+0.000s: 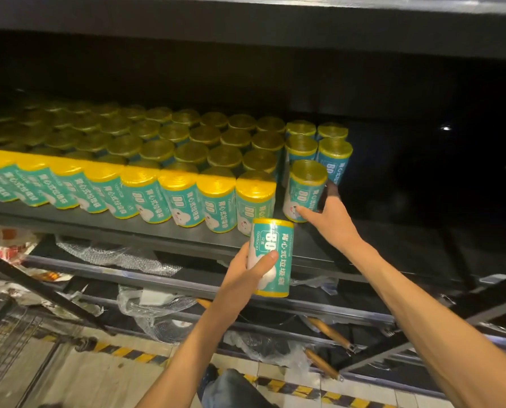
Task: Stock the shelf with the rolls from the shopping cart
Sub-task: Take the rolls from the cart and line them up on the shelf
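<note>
Several teal-and-yellow rolls (187, 160) stand packed in rows on the dark shelf (163, 228), filling its left and middle. My left hand (247, 272) grips one such roll (272, 257) upright, just below the shelf's front edge. My right hand (329, 216) holds another roll (304, 191) standing on the shelf at the right end of the rows, thumb on its front and fingers round its right side. The shopping cart's wire basket (7, 334) shows at the lower left.
The shelf right of the rolls is dark and bare (407, 187). Another shelf board (246, 22) hangs close overhead. Below lie crumpled plastic wrap (157, 304), packets (13, 245) and wooden-handled tools (328, 331). Yellow-black hazard tape (134, 353) runs along the floor.
</note>
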